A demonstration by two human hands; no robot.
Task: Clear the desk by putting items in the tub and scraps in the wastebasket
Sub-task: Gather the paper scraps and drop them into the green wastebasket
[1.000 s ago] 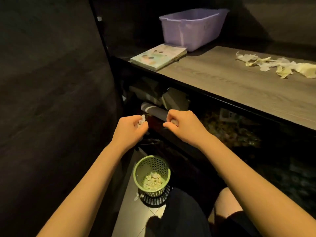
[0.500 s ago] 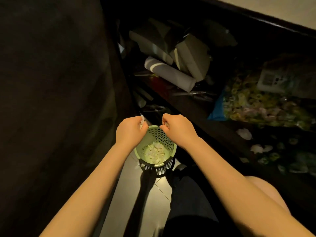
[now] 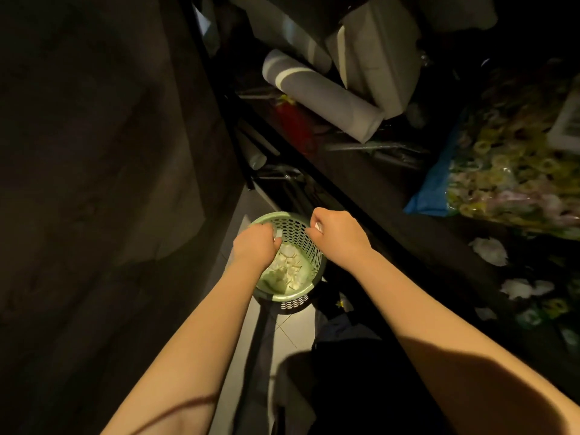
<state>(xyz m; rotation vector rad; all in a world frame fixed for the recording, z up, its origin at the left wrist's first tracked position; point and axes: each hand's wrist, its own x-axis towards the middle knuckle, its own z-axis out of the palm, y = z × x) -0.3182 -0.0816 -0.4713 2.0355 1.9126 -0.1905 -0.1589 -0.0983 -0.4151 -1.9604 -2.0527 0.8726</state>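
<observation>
A small green perforated wastebasket [image 3: 306,246] stands on the tiled floor under the desk, with pale paper scraps [image 3: 290,268] inside. My left hand [image 3: 255,246] hovers over its left rim, fingers curled round a small white scrap [image 3: 278,234]. Over the right rim, my right hand [image 3: 337,233] pinches another small white scrap [image 3: 317,227]. Neither the desk top nor the tub is in sight.
A shelf under the desk holds a rolled grey mat [image 3: 323,95], grey boxes [image 3: 376,54], a red item [image 3: 295,124] and a bag of yellow and pink pieces [image 3: 508,171]. White crumpled bits [image 3: 489,251] lie at right. A dark panel [image 3: 94,183] fills the left.
The view tilted down from the desk top to the floor. Both hands came down from shelf height to just above the wastebasket, still holding their scraps.
</observation>
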